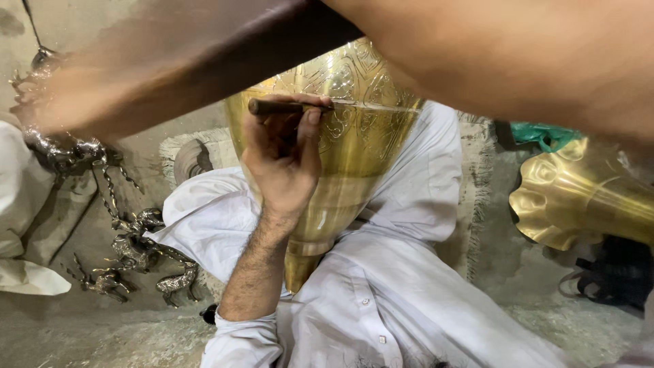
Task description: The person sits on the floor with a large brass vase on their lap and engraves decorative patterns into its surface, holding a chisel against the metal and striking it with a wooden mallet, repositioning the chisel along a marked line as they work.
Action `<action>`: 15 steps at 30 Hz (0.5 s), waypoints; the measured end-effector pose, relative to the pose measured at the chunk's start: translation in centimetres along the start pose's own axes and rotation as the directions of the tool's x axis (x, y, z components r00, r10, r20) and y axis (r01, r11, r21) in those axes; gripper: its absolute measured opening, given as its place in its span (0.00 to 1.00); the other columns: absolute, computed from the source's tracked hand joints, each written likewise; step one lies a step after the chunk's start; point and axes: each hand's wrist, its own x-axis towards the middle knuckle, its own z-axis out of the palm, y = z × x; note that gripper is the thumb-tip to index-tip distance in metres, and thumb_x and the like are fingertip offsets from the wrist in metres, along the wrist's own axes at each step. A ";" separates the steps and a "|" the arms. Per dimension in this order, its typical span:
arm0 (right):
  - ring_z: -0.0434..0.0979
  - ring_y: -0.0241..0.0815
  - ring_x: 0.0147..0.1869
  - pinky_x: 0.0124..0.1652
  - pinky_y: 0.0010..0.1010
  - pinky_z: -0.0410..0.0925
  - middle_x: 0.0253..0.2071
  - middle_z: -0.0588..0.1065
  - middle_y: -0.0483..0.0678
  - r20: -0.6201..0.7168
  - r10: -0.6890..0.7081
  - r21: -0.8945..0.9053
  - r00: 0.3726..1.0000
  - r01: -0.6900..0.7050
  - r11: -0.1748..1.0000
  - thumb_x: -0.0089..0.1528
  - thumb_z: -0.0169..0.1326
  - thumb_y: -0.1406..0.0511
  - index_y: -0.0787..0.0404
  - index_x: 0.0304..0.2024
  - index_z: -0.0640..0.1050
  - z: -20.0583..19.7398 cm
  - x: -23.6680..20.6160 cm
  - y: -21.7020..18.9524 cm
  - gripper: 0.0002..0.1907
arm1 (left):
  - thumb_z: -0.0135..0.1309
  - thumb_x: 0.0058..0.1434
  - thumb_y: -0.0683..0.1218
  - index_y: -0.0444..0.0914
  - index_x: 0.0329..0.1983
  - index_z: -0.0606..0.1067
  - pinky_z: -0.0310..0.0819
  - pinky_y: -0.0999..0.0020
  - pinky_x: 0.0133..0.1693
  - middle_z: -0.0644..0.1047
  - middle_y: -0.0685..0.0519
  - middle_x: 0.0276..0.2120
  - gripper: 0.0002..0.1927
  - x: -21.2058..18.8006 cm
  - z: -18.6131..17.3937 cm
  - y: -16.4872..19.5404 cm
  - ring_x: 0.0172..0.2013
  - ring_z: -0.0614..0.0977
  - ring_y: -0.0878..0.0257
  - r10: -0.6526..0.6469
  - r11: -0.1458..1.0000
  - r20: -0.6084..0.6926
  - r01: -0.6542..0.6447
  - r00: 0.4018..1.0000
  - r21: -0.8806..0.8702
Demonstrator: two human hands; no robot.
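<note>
Against the engraved golden brass vase (354,146), left hand (283,160) pinches a thin wooden-handled metal engraving tool (327,106); right hand, can't tell, arm's blurred.

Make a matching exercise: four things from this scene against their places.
Things:
1. wooden-handled engraving tool
2. engraved brass vase
3. metal deer figurines
4. fluted brass piece

Places:
A. lower left, on the floor
B. right edge, lying on its side
C. gripped in the left hand
D. centre, resting on the white-clothed lap

Pairs: 1-C, 2-D, 3-A, 4-B
</note>
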 end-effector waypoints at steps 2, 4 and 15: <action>0.73 0.43 0.19 0.19 0.32 0.68 0.22 0.74 0.51 -0.013 -0.009 0.007 1.000 0.009 1.000 0.73 0.47 0.67 0.59 0.54 0.77 -0.1 0.0 0.0 0.10 | 0.52 0.74 0.29 0.32 0.58 0.64 0.84 0.69 0.54 0.81 0.43 0.47 0.14 0.1 0.0 0.0 0.50 0.86 0.59 -0.045 0.999 -0.008 0.045 0.999 -0.016; 0.73 0.42 0.19 0.19 0.31 0.68 0.21 0.74 0.51 -0.017 -0.023 0.006 1.000 0.023 1.000 0.73 0.46 0.67 0.58 0.55 0.76 -0.1 0.0 0.1 0.11 | 0.51 0.74 0.29 0.31 0.59 0.65 0.83 0.68 0.53 0.81 0.43 0.49 0.15 0.1 -0.1 0.0 0.49 0.85 0.59 -0.104 0.991 -0.014 0.102 0.995 -0.085; 0.74 0.38 0.22 0.21 0.27 0.69 0.23 0.72 0.48 -0.025 -0.116 -0.179 0.993 0.110 0.978 0.72 0.43 0.68 0.58 0.55 0.74 -2.4 -0.1 -1.9 0.11 | 0.54 0.75 0.31 0.29 0.59 0.68 0.84 0.68 0.55 0.82 0.44 0.48 0.13 -0.9 0.3 -0.9 0.50 0.85 0.60 -0.087 0.990 -0.039 0.082 0.995 -0.111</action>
